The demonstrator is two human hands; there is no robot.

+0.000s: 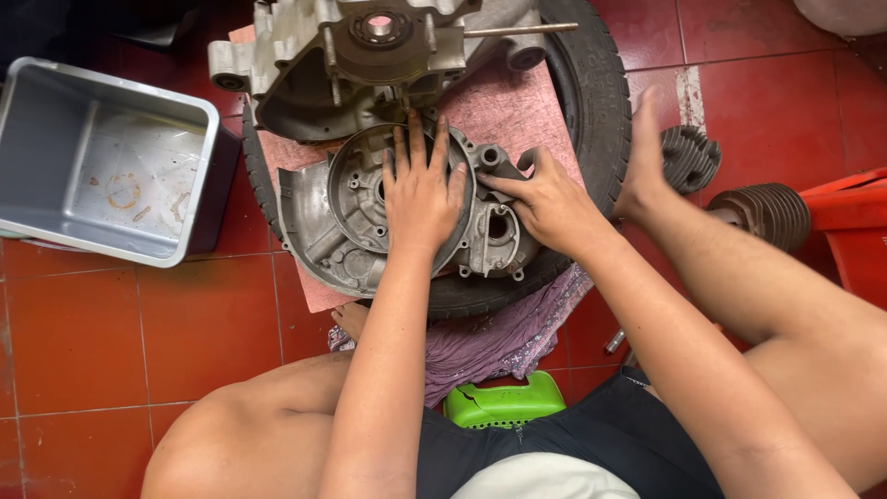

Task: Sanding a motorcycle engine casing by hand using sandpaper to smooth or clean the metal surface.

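1. Left hand [420, 189]: flat, fingers spread, pressing the round face of the engine case half [370, 217] to steady it.
2. Right hand [545, 199]: curled around the case's edge, just beside the left.
3. Tyre [591, 102] with pink mat [504, 106]: cradle beneath both hands.
4. Second crankcase [351, 55]: beyond the fingertips.
5. Grey tub [102, 157]: well left, on the floor.

Both hands [420, 189] [545, 199] on engine casing [342, 231]

Left of the grip: grey plastic tub [102, 157] on red tiled floor [83, 342]. Right, well apart: two finned metal cylinders [730, 189] beside a red crate [855, 231]. Below, near: purple rag [504, 337], green plastic stool [504, 404].
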